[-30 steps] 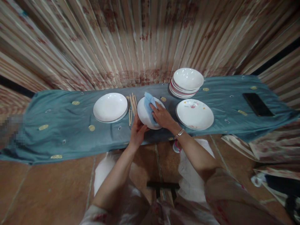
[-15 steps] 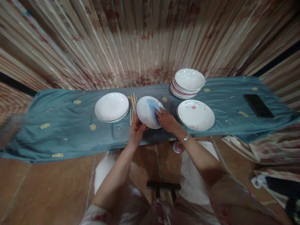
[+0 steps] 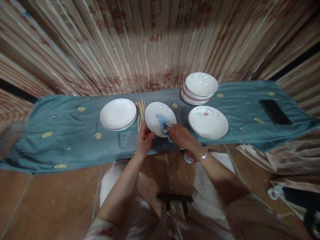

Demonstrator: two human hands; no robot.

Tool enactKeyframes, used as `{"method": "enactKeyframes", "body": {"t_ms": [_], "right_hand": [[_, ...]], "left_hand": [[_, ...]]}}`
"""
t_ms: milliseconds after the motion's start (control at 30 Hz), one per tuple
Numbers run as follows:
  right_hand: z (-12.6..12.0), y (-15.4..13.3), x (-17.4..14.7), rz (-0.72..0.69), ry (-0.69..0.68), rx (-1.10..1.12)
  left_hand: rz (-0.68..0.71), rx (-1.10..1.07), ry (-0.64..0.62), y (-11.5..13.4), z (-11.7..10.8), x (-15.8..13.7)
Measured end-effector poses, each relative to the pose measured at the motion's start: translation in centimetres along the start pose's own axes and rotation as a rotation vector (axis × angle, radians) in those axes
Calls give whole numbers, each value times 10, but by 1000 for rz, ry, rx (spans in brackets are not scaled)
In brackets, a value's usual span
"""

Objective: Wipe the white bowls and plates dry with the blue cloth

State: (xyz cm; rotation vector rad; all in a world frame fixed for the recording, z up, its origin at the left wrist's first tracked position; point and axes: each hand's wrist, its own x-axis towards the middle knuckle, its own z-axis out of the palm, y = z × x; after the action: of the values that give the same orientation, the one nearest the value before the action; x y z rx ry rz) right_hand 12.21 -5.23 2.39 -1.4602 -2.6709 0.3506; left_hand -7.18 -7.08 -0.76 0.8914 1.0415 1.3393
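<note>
Together: left hand (image 3: 145, 138) grips white plate (image 3: 153, 115), right hand (image 3: 182, 135) holds blue cloth (image 3: 163, 122)

With 12 o'clock pointing away from the person and the white plate as the dial's centre, the left hand is curled around the rim at 8 o'clock, thumb on the near side, its other fingers partly hidden. The right hand, closed over the blue cloth, sets it against the plate's inside at 4 o'clock, a fold spilling past the rim at 5. Whether the plate rests on the covered surface (image 3: 80, 143) or is raised cannot be told. Wooden chopsticks (image 3: 142, 110) lie just beside it at 9 to 10 o'clock; farther out at 9 sits a stack of white plates (image 3: 118, 114). A stack of bowls (image 3: 199, 91) stands at 2 o'clock, a flower-patterned plate (image 3: 208, 122) at 3 and, well apart beyond it, a dark phone-like slab (image 3: 275, 112). Pleated curtains (image 3: 155, 63) hang at 12. A silver-coloured bracelet (image 3: 204, 154) circles the right wrist.
</note>
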Motion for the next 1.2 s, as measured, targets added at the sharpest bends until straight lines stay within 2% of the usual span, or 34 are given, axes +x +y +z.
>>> {"method": "enactKeyframes", "body": {"t_ms": [233, 567, 867, 1067, 1200], "right_hand": [[-7, -8, -5, -7, -35, 131], [3, -8, 1, -108, 92, 351], [26, -15, 20, -289, 259, 603], [28, -28, 32, -395, 361, 626], [24, -29, 42, -391, 352, 573]], "left_hand": [[-3, -27, -13, -3, -3, 1], [5, 11, -43, 0, -2, 1], [200, 171, -49, -1, -2, 6], [279, 192, -51, -4, 0, 7], [242, 219, -61, -5, 0, 5]]}}
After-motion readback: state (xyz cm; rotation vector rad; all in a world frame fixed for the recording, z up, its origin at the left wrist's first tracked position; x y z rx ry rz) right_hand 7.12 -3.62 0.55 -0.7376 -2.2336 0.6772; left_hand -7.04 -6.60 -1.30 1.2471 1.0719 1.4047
